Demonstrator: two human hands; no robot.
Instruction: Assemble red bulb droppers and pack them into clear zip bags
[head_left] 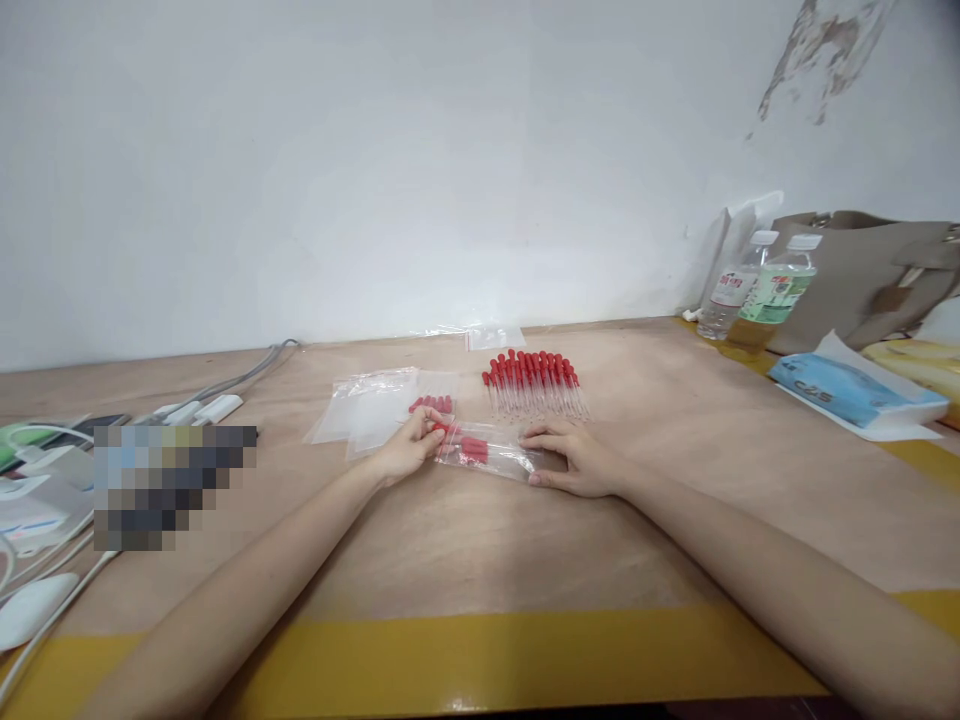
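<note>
A clear plastic bag (504,452) with red-bulbed droppers inside lies across the table between my hands. My left hand (409,447) pinches its left end, thumb against fingers, close to the red bulbs. At the other end, my right hand (576,460) holds the bag with fingers over the top edge and thumb low. Just behind stands out a pile of loose droppers (534,378), red bulbs pointing away from me and clear stems towards me. Left of my left hand lie flat clear bags (365,400), one bag (431,403) among them showing several red bulbs.
Another clear bag (495,339) lies by the wall. Two bottles (776,290), a tissue pack (855,390) and a grey handbag (862,270) stand at right. Cables, chargers (45,500) and a white mouse (36,610) occupy the left. Yellow tape (465,660) lines the front edge.
</note>
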